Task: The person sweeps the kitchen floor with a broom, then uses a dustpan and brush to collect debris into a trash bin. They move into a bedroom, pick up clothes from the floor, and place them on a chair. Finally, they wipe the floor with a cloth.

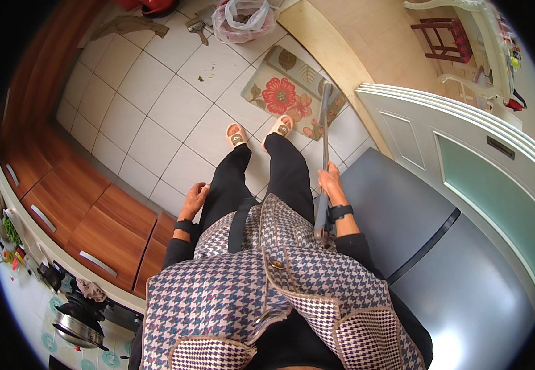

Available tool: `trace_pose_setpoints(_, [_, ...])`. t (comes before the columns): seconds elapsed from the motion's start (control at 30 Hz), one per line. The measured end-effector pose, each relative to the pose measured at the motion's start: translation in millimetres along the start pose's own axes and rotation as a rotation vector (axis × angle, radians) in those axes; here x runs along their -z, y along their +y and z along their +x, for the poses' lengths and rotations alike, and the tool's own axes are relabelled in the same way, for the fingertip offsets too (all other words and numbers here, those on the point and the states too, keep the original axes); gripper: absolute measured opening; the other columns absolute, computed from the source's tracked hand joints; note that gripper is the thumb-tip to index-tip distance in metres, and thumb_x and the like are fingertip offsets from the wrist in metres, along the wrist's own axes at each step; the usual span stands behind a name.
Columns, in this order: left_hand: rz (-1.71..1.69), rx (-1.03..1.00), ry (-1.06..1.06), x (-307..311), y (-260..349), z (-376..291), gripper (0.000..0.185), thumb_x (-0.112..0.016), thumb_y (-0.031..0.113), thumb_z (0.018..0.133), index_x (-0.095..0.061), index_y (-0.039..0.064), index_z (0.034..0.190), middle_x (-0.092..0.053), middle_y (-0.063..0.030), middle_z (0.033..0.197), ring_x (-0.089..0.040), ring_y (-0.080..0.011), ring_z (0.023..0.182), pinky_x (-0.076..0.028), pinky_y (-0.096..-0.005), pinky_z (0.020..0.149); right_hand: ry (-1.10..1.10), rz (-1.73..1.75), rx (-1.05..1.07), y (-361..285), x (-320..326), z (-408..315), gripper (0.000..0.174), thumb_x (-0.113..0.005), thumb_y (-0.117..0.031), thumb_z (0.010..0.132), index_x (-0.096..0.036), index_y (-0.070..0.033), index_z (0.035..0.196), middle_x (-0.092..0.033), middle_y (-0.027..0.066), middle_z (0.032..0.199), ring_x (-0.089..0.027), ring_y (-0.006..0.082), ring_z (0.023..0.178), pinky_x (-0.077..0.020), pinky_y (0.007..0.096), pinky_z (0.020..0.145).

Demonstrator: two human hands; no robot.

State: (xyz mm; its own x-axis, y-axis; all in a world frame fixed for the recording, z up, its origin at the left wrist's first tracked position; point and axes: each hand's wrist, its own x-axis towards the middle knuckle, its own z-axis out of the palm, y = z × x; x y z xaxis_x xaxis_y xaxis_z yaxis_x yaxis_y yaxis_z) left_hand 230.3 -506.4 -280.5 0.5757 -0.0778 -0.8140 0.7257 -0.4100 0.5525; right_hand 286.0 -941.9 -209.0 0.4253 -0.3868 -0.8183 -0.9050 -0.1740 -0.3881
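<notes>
My right hand [330,179] is wrapped around a long grey pole [326,143], held beside my right leg. One end of the pole reaches over the floral mat [290,95]; its thicker grey end [321,217] passes by my wrist. Whether it belongs to a mop or another tool cannot be told. My left hand [196,200] hangs by my left thigh with fingers curled, and the inside of the palm is hidden. Beyond my slippers, green scraps [201,79] lie on the white floor tiles [156,92].
Wooden cabinets [87,208] line the left, below a counter with a steel pot [77,328]. A grey refrigerator [401,208] and a white door [457,138] stand at right. A brush [197,30], a plastic bag [242,23] and a brown flat piece [128,27] lie ahead.
</notes>
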Motion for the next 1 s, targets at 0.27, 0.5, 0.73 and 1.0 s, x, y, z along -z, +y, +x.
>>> trace_pose_setpoints(0.27, [0.034,0.039,-0.044,5,-5,-13,0.051,-0.052,0.038,0.093,-0.053,-0.005,0.119,-0.063,-0.0144,0.099,-0.06,-0.0207,0.09,-0.047,-0.0325,0.08,-0.284,0.311,-0.105,-37,-42,-39,0.056,-0.054,-0.013,0.087,-0.033,-0.008,0.139,-0.043,-0.0021,0.057,-0.041,0.0078,0.041,-0.0352,0.024,0.036])
trace_pose_setpoints(0.5, [0.004,0.077,-0.041,6,4,-2,0.051,-0.056,0.037,0.092,-0.053,-0.005,0.121,-0.063,-0.0222,0.11,-0.06,-0.0271,0.105,-0.047,-0.0349,0.09,-0.238,0.147,-0.022,-58,-38,-48,0.059,-0.052,-0.013,0.088,-0.03,-0.005,0.141,-0.042,-0.0018,0.056,-0.04,0.0081,0.04,-0.0355,0.0254,0.035])
trace_pose_setpoints(0.73, [-0.028,0.04,-0.02,-3,13,-4,0.048,-0.054,0.035,0.093,-0.054,-0.006,0.118,-0.065,-0.0151,0.099,-0.061,-0.0198,0.089,-0.048,-0.0322,0.08,-0.308,0.18,-0.071,-89,-86,-18,0.066,-0.056,-0.015,0.086,-0.026,-0.005,0.143,-0.045,0.0002,0.058,-0.043,0.0086,0.042,-0.037,0.0253,0.035])
trace_pose_setpoints(1.0, [-0.034,0.104,-0.057,3,13,-8,0.054,-0.054,0.038,0.092,-0.051,-0.006,0.122,-0.062,-0.0218,0.113,-0.059,-0.0271,0.107,-0.045,-0.0348,0.093,-0.287,0.218,0.024,-103,-92,-29,0.057,-0.053,-0.015,0.086,-0.032,-0.002,0.137,-0.046,0.0009,0.056,-0.046,0.0103,0.042,-0.0372,0.0258,0.036])
